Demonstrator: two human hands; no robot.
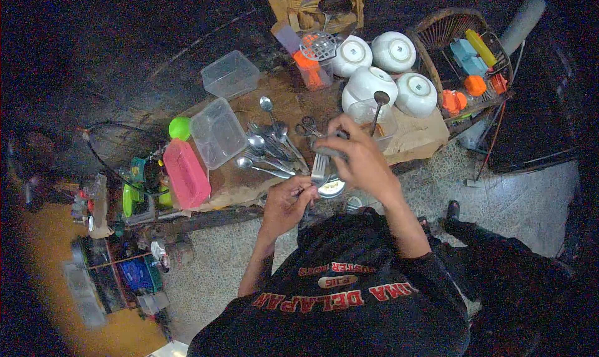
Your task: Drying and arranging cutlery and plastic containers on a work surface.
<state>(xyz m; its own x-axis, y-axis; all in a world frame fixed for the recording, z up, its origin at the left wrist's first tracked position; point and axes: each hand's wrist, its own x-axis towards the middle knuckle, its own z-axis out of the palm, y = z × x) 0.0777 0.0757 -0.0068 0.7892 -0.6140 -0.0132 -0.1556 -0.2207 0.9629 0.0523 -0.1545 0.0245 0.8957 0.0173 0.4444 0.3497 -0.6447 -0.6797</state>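
My left hand (pixel 288 205) grips a metal fork (pixel 320 166) by its handle, tines pointing away from me. Over the tines is my right hand (pixel 358 155), its fingers closed on a greyish piece of cloth or sponge (pixel 331 149); which of the two cannot be told. A small round dish with pale contents (pixel 332 187) lies just below the fork. Scissors (pixel 309 126) rest beyond the hands. Several metal spoons (pixel 256 141) and forks are heaped left of them. To the right, a dark spoon (pixel 380 102) leans in a clear plastic container (pixel 389 123).
Upturned white bowls (pixel 398 52) stand behind on the right, beside a wicker basket (pixel 423 67). A strainer (pixel 318 45) is in a plastic cup. Clear boxes (pixel 217 133) and a pink basket (pixel 187 173) stand left. Another person's dark-clothed leg (pixel 491 244) is at right.
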